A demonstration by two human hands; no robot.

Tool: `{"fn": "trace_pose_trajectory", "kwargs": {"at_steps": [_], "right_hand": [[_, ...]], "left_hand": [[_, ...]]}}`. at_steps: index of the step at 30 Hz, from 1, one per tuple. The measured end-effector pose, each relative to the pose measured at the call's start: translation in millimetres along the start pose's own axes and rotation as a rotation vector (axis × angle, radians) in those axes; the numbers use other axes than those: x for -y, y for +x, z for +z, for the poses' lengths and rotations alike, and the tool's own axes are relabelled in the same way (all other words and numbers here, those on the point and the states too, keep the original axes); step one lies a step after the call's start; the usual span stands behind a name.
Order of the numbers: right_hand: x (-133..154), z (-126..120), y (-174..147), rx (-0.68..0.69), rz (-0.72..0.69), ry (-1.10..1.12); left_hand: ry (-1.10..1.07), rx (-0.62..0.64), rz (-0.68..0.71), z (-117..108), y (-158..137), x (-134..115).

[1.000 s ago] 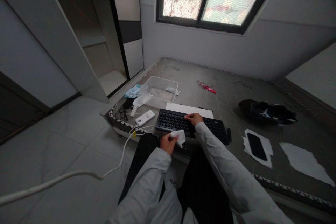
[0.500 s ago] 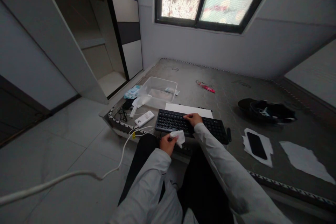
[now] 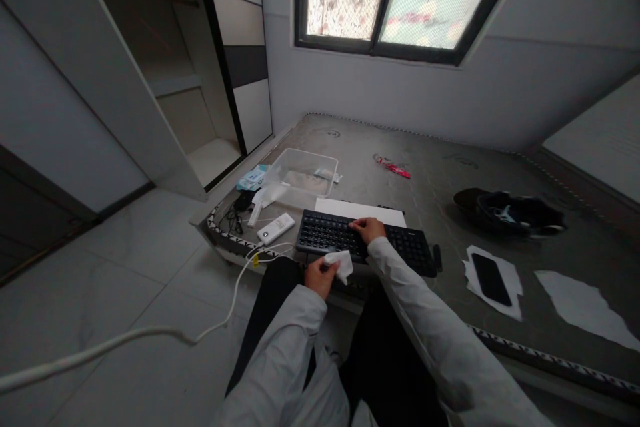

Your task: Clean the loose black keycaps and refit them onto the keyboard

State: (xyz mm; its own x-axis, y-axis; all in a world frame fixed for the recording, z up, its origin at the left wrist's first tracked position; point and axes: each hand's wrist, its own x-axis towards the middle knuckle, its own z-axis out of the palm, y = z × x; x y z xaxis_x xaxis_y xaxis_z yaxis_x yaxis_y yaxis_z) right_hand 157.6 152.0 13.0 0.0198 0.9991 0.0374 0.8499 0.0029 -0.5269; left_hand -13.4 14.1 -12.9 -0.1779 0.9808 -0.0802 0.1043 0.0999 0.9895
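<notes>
A black keyboard (image 3: 325, 232) lies along the front edge of the grey mattress (image 3: 350, 140). Over its middle keys is my right hand (image 3: 369, 229), fingers pinched together and pointing left; whatever they hold, if anything, is too small to make out. Just in front of the keyboard, my left hand (image 3: 320, 277) grips a crumpled white tissue (image 3: 341, 263) between thumb and fingers. Behind the keyboard lies a flat white sheet (image 3: 360, 209), partly covered by it. A small black stick-like object (image 3: 437, 257) rests at the keyboard's right end.
Left of the keyboard are a white power bank (image 3: 276, 228) with a white cable (image 3: 235, 300) and a clear plastic box (image 3: 305, 177). A blue packet (image 3: 251, 177) lies beyond. To the right are a phone (image 3: 491, 278) on white paper, torn paper (image 3: 585, 307) and a dark bag (image 3: 520, 212).
Both hands stay in nearly the same places, the left with the tissue. The view has shifted very slightly.
</notes>
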Motion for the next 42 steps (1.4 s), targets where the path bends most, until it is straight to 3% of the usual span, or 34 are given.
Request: {"fn": "trace_pose_trajectory", "kwargs": {"at_steps": [6,11,14,18,29,42], "right_hand": [[11,-7,-7,-0.015,-0.187,-0.165],[14,-12,-13,0.059,-0.304,-0.249],[14,-15,-15,0.084,-0.318,-0.256],[10,-17,-15,0.017,-0.315,-0.209],[5,-9,-17,0.005,-0.312,-0.184],[36,-28,-18,0.173,-0.343,-0.633]], "left_hand": [[-0.021,0.023,0.020,0,1,4],[-0.012,0.028,0.026,-1,0,-2],[-0.006,0.012,-0.004,-1,-1,-6],[0.007,-0.012,-0.032,0,-1,-7],[0.032,0.018,0.042,0,0,2],[-0.020,-0.014,0.002,1,-1,-2]]}}
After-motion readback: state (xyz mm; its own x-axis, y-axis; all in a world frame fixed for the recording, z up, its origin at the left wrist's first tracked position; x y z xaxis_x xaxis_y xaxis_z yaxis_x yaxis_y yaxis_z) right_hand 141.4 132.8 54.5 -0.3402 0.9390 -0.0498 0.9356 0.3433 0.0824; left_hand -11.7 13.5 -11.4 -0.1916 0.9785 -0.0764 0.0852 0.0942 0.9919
